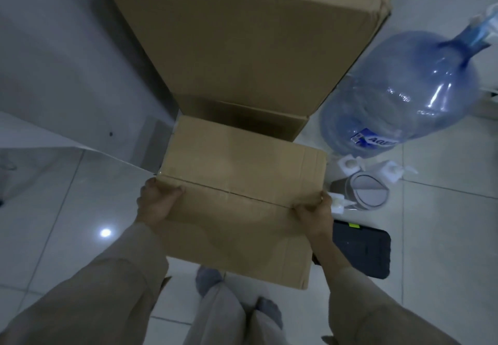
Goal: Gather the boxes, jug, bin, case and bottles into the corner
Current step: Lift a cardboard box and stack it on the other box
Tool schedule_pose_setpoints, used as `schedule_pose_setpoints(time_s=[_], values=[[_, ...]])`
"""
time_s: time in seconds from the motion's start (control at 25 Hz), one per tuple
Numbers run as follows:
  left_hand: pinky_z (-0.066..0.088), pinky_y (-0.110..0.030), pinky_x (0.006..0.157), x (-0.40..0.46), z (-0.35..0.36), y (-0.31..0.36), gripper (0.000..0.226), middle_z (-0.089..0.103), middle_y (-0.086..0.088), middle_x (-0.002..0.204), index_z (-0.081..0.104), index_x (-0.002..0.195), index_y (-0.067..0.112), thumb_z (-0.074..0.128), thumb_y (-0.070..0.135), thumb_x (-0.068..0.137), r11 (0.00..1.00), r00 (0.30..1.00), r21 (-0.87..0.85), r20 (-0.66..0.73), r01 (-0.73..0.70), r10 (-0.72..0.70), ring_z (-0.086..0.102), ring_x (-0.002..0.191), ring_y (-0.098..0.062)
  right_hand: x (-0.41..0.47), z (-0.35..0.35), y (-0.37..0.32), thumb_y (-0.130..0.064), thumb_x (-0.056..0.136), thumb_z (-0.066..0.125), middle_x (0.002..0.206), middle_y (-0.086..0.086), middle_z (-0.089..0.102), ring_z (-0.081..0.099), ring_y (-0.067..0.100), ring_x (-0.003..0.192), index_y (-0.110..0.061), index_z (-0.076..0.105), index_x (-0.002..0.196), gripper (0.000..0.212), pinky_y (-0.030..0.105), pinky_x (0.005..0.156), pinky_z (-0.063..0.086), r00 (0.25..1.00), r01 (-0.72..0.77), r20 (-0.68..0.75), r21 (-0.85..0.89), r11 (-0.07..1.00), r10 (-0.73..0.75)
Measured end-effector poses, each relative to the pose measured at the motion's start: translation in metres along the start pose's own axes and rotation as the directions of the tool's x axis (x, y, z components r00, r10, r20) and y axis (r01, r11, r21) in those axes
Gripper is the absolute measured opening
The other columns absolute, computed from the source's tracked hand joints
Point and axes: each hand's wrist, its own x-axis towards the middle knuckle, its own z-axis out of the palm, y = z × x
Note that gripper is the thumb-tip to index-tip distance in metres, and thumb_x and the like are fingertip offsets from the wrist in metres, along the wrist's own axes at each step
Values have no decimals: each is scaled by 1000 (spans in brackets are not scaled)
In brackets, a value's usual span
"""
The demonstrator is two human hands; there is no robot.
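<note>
White floor tiles (431, 277) fill the dim room. Your left hand (155, 204) and right hand (314, 214) grip opposite sides of a small brown cardboard box (242, 196), fingers curled over its top, just before a tall cardboard box (242, 43). Right of them stands a blue plastic water jug (398, 97).

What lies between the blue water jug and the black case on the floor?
In the head view, the small round bin and white bottles stand between the jug and the case, right of the held box.
</note>
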Motion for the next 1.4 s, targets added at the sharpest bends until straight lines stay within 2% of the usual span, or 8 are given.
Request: schedule_pose_setpoints(time_s=[0.16, 0.28, 0.52, 0.8, 0.96, 1.12, 1.28, 1.4], values=[[27, -51, 110, -41, -38, 26, 83, 34, -18, 143, 28, 141, 12, 71, 38, 75, 997, 990, 71, -139, -8, 18, 32, 130, -42, -32, -26, -34, -9, 80, 64, 116, -3, 48, 46, 19, 109, -16, 28, 141, 71, 28, 86, 35, 996, 87, -28, 73, 994, -85], [25, -50, 109, -96, -80, 59, 82, 34, -18, 143, 28, 141, 12, 70, 36, 76, 999, 979, 16, -199, -50, 53, 31, 131, -41, -78, -62, -76, -13, 81, 66, 138, 4, 47, 46, 20, 119, -15, 27, 142, 73, 29, 92, 36, 983, 182, -42, 123, 976, -178], [25, -51, 111, -244, -186, 125, 80, 34, -14, 145, 28, 141, 18, 67, 42, 76, 976, 942, -93, -296, -197, 161, 31, 133, -38, -194, -171, -182, -16, 81, 67, 122, 3, 56, 52, 15, 101, -16, 42, 133, 58, 27, 82, 38, 912, 407, -128, 163, 899, -390], [22, -54, 111, -343, -270, 197, 80, 33, -13, 147, 20, 143, 24, 65, 43, 80, 919, 873, -43, -332, -391, 356, 29, 133, -39, -274, -259, -285, -8, 84, 61, 125, 14, 57, 53, 27, 112, -9, 42, 134, 53, 28, 91, 37, 806, 590, -146, 136, 796, -573], [31, -54, 105, -349, -302, 245, 72, 38, -12, 142, 25, 139, 29, 63, 46, 80, 871, 823, -4, -327, -492, 464, 36, 127, -38, -282, -285, -344, -5, 83, 58, 127, 12, 56, 48, 16, 101, -11, 44, 133, 52, 26, 86, 35, 755, 651, -211, 126, 749, -620], [34, -51, 104, -313, -326, 306, 64, 42, -12, 140, 35, 135, 30, 65, 42, 80, 814, 783, 8, -268, -581, 561, 37, 126, -38, -254, -283, -402, -13, 82, 58, 134, 13, 51, 49, 30, 118, -16, 38, 137, 58, 38, 97, 40, 771, 624, -234, 89, 776, -593], [41, -49, 103, -253, -341, 355, 62, 44, -11, 140, 49, 129, 27, 75, 31, 72, 733, 730, -37, -145, -679, 668, 44, 124, -35, -213, -260, -451, -19, 84, 63, 147, 10, 35, 40, 32, 129, -22, 21, 144, 74, 40, 99, 38, 764, 640, -115, 11, 768, -635], [35, -47, 110, -210, -341, 369, 70, 29, -12, 148, 46, 133, 25, 77, 31, 71, 734, 733, 11, -29, -679, 679, 35, 132, -33, -183, -235, -466, -28, 80, 69, 154, 8, 20, 31, 28, 137, -23, 21, 145, 81, 41, 108, 33, 773, 633, 39, -113, 766, -633]])
